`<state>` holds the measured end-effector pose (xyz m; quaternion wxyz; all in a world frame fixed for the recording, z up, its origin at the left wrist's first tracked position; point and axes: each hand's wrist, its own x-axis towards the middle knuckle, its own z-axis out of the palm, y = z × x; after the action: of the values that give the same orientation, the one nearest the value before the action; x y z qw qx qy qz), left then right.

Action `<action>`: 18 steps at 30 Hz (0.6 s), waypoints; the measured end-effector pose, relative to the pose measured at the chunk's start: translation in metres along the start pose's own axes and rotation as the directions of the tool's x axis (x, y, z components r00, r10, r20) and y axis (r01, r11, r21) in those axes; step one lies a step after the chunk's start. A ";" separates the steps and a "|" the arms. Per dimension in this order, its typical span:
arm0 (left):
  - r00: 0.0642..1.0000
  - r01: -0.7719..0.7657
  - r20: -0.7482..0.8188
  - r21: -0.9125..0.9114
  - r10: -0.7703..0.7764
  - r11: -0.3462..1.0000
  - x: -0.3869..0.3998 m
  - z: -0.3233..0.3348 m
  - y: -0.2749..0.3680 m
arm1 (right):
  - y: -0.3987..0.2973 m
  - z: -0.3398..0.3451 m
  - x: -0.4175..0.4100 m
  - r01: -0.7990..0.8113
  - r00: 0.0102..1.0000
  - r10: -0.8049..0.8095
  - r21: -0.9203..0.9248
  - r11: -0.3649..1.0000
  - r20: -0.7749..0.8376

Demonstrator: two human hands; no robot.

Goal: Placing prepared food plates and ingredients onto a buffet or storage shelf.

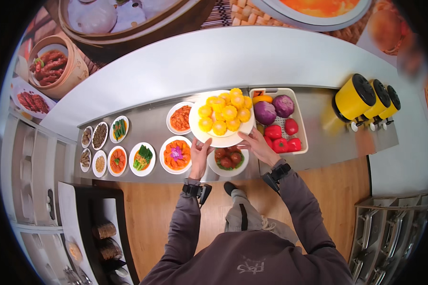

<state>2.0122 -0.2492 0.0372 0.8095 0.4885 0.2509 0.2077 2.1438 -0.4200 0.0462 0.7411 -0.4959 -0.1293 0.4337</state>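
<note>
A white plate (196,133) piled with yellow corn cob pieces (224,111) is held between my two hands. My left hand (199,155) grips its lower left rim, thumb on top. On the lower right rim is my right hand (259,145), its thumb also over the edge. Partly under the plate lies a dish of reddish-brown balls on greens (228,160). To its left sits a plate of orange food with a purple flower (176,156). Behind that, a plate of red-sauced food (180,119) is partly covered by the corn plate.
Right of the plate stands a cream plastic basket (304,137) with purple cabbages (265,112) and red peppers (280,145). Several yellow dispensers (355,98) with black lids are farther right. Small filled dishes (117,161) line the left of the steel counter (306,162). A shelf unit (89,188) stands lower left.
</note>
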 end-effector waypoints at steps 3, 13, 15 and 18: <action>0.999 -0.010 0.031 -0.036 0.012 0.999 -0.051 0.021 0.010 | -0.018 0.003 -0.059 0.021 0.999 -0.019 -0.054 0.998 0.026; 0.949 0.140 0.283 0.011 -0.137 0.990 -0.246 0.096 -0.003 | -0.021 -0.027 -0.284 0.082 0.996 -0.085 -0.067 0.994 -0.033; 0.913 0.168 0.383 -0.046 -0.137 0.985 -0.273 0.113 -0.015 | -0.020 -0.036 -0.331 0.138 0.990 -0.140 -0.066 0.988 -0.025; 0.877 0.208 0.448 -0.029 -0.174 0.978 -0.312 0.141 -0.040 | -0.017 -0.053 -0.397 0.133 0.977 -0.149 -0.111 0.985 -0.150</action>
<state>1.8558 -0.5452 0.1209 0.8799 0.4644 0.0989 0.0197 1.9515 -0.7613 0.1296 0.7520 -0.5550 -0.1267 0.3323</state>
